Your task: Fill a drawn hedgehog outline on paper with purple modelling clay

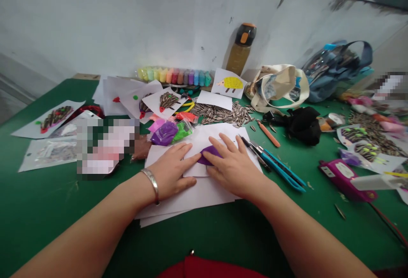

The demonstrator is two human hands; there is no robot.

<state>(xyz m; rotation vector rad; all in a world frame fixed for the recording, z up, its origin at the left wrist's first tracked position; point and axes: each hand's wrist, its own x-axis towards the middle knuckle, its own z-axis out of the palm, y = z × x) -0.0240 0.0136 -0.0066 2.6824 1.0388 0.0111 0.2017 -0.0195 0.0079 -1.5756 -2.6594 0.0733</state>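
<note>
A flat piece of purple modelling clay [208,155] lies on a small white card [194,169], which rests on a stack of white paper [178,208]. The fingers of my right hand [232,165] are spread out over the clay and cover part of it. My left hand [174,171], with a silver bangle on its wrist, lies with fingers stretched across the card, its index fingertip at the clay's left end. Just behind the hands sits a bag of purple clay [164,132], beside a green one [183,130]. Blue tweezers [283,169] lie right of the paper.
Sunflower seeds [223,114] are heaped behind the paper. Seed-covered hedgehog cards [167,101] and a row of coloured clay [174,76] stand farther back. An orange-handled tool [268,134], a black pouch [304,126] and a magenta glue gun [346,180] lie to the right.
</note>
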